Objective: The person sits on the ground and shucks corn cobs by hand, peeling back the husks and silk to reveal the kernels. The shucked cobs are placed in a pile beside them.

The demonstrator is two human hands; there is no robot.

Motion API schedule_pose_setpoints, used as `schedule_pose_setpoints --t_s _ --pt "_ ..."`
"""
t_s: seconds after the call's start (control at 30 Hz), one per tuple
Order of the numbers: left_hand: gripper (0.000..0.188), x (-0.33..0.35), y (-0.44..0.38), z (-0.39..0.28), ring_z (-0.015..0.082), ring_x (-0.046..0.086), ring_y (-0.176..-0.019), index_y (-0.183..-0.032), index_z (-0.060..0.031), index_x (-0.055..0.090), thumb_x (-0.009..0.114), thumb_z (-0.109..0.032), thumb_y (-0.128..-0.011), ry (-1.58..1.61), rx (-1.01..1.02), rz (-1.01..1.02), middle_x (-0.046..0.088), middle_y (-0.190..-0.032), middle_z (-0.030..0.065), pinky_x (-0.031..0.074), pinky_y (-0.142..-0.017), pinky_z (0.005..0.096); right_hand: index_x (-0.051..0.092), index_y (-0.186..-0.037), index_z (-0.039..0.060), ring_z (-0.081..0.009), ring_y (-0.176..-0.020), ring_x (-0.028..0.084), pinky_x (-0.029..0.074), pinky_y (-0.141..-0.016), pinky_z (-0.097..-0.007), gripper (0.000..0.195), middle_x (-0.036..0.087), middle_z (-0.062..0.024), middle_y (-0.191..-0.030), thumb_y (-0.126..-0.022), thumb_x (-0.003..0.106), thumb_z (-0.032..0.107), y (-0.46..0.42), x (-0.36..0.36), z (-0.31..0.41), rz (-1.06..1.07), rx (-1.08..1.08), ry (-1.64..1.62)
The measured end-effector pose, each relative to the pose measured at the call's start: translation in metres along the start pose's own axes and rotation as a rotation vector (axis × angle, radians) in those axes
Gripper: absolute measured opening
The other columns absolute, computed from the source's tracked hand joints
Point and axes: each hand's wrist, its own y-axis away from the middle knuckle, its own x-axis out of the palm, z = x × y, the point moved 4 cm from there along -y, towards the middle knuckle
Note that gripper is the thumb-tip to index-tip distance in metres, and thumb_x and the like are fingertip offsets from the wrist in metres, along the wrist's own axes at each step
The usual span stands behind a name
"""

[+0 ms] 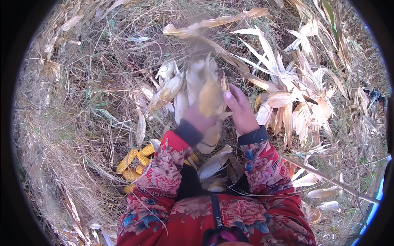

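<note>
An ear of corn in pale, dry husk (211, 96) is between my two hands in the middle of the view. My left hand (201, 118) closes around the lower side of the husk, and both are blurred by motion. At the ear's right side, my right hand (241, 109) pinches a strip of husk (225, 84) between thumb and fingers. Blur hides the kernels and the exact finger placement. Just beyond my left hand lie several unhusked ears (167, 90). Below my wrists, a loose husk (215, 163) rests near my lap.
Several bare yellow cobs (127, 161) are piled left of my left sleeve. To the right spreads a large heap of dry husks (295, 98). A thin stalk (332, 180) slants across the lower right. Dry grass (86, 123) covers the ground.
</note>
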Motion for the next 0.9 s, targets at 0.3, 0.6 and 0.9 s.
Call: schedule_pose_setpoints --t_s 0.3,0.6,0.9 --pt "0.071 0.062 0.011 0.029 0.0226 0.059 -0.103 -0.128 0.0038 0.039 0.073 -0.013 -0.068 0.027 -0.031 0.047 0.057 -0.113 0.0154 0.046 -0.089 0.0324 0.058 -0.114 -0.0010 -0.0081 -0.088 0.055 0.045 -0.079 -0.0248 0.029 0.063 -0.0045 -0.099 -0.096 0.051 0.021 0.008 -0.031 -0.030 -0.358 -0.042 -0.051" --pt "0.070 0.072 0.025 0.009 0.0256 0.051 -0.112 -0.130 0.0043 0.038 0.073 -0.023 -0.077 0.315 0.055 -0.210 0.050 -0.122 0.0176 0.040 -0.097 0.0352 0.058 -0.105 -0.0018 -0.0104 -0.075 0.056 0.047 -0.068 -0.0247 0.026 0.063 -0.0059 -0.088 -0.096 0.050 0.021 -0.005 -0.049 -0.030 -0.656 -0.125 0.153" --pt "0.044 0.100 0.012 0.033 0.0221 0.056 -0.100 -0.122 0.0010 0.046 0.058 -0.027 -0.090 1.148 -0.219 -0.193 0.057 -0.108 0.0117 0.045 -0.089 0.0358 0.053 -0.096 0.0050 -0.0174 -0.073 0.060 0.050 -0.059 -0.0307 0.015 0.058 -0.0048 -0.082 -0.095 0.052 0.020 -0.002 -0.030 -0.058 -0.610 0.139 -0.559"
